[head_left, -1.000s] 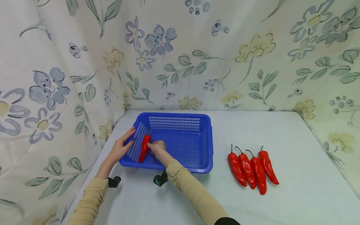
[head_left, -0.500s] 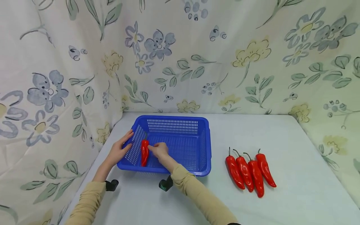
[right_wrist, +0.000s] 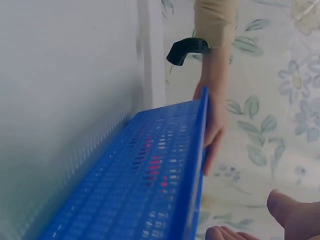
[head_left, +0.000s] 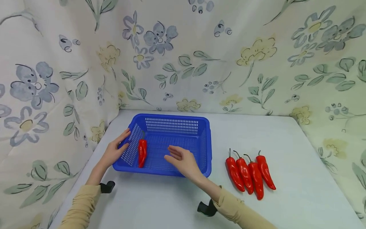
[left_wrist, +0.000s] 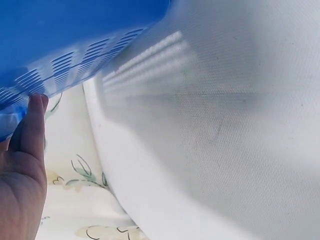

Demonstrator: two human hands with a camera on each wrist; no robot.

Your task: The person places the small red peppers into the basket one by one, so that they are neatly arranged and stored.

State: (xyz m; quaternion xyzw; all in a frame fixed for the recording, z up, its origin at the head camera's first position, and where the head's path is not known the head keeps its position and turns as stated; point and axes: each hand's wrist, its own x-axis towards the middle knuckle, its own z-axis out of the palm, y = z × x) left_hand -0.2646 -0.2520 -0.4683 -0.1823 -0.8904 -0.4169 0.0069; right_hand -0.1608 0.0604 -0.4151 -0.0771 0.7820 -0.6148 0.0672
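Observation:
A blue plastic basket [head_left: 171, 172] with slotted walls stands on the white table. Inside it, along the left wall, one red chili pepper [head_left: 142, 153] lies with its stem toward the back. My left hand [head_left: 113, 152] rests against the basket's left rim; in the left wrist view its fingers [left_wrist: 34, 125] are straight beside the slotted wall. Over the basket's front right part hovers my right hand [head_left: 183, 160], its fingers loosely bent around nothing. In the right wrist view its thumb and some fingertips show beside the blue rim, and red shows through the slots.
To the right of the basket, several red chili peppers [head_left: 251, 175] lie side by side on the white table [head_left: 300, 152], stems toward the back. A floral curtain [head_left: 183, 57] hangs behind the table and along its left side.
My right hand has let go of the chili pepper and moved right, away from it. The pepper has turned straighter along the left wall. The left hand stays at the rim.

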